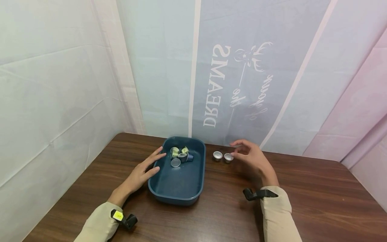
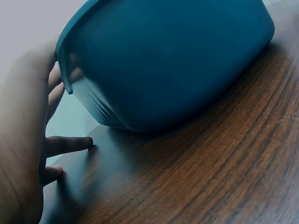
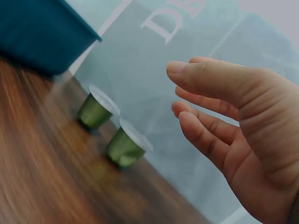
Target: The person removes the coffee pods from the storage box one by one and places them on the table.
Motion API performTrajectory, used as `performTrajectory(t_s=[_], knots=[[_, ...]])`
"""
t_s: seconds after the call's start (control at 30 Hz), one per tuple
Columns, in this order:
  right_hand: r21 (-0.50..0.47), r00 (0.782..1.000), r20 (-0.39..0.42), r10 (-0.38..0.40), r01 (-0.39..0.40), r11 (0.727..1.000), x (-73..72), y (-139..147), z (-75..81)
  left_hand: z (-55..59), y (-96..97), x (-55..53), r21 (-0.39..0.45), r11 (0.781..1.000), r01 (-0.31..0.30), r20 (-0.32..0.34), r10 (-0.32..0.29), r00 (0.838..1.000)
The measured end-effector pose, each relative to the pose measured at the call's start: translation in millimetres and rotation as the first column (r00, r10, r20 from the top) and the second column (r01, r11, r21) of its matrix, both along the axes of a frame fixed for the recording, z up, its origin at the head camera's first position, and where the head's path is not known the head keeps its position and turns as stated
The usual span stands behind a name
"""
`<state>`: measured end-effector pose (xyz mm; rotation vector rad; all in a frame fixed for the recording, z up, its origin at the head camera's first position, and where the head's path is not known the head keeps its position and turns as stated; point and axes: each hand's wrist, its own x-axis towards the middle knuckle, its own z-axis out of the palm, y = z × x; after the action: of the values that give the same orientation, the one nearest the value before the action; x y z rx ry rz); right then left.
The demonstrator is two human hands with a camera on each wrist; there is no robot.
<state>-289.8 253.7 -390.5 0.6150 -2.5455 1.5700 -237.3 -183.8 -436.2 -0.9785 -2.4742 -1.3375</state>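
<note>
A dark blue plastic bin (image 1: 178,183) holds several coffee capsules (image 1: 182,157), some lying on their sides, at its far end. My left hand (image 1: 139,174) rests against the bin's left rim with relaxed, spread fingers; in the left wrist view, two fingers reach down beside its wall. To the right of the bin, two coffee capsules stand lid up, a left one (image 1: 217,156) and a right one (image 1: 228,158). The right wrist view shows their green sides and silver lids. My right hand (image 1: 252,158) hovers beside the right capsule, fingers loosely bent, nothing between them.
The bin and capsules stand on a dark wooden table (image 1: 229,215), near its back edge. Behind hangs a pale printed curtain (image 1: 242,111), and another white curtain (image 1: 60,101) hangs along the left side.
</note>
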Motion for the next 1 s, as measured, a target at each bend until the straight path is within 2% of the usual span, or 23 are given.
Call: performTrajectory(t_s=[0.2, 0.37, 0.47, 0.7, 0.87, 1.0], knots=[[-0.003, 0.995, -0.061, 0.08, -0.08, 0.997, 6.2, -19.9, 23.6, 4.4, 1.8, 2.5, 0.006, 1.0, -0.004, 0.002, 0.003, 1.0], [0.025, 0.984, -0.123, 0.125, -0.123, 0.992, 17.5, -43.0, 43.4, 24.5, 6.8, 15.5, 0.004, 1.0, -0.004, 0.01, 0.004, 1.0], [0.069, 0.974, -0.163, 0.157, -0.147, 0.987, 20.0, -55.0, 48.1, 32.3, 9.1, 20.4, -0.004, 1.0, -0.007, 0.009, 0.007, 1.0], [0.127, 0.926, -0.267, 0.268, -0.242, 0.962, 19.8, -79.6, 51.8, 34.2, 10.6, 21.9, 0.005, 1.0, -0.005, 0.002, 0.005, 1.0], [0.122, 0.915, -0.237, 0.328, -0.307, 0.944, 21.1, -93.5, 53.1, 32.5, 10.8, 21.7, 0.002, 1.0, -0.001, 0.003, 0.001, 1.0], [0.173, 0.912, -0.202, 0.356, -0.325, 0.93, 8.3, -101.6, 40.7, 31.8, 10.8, 22.6, 0.002, 1.0, 0.002, 0.0, -0.002, 1.0]])
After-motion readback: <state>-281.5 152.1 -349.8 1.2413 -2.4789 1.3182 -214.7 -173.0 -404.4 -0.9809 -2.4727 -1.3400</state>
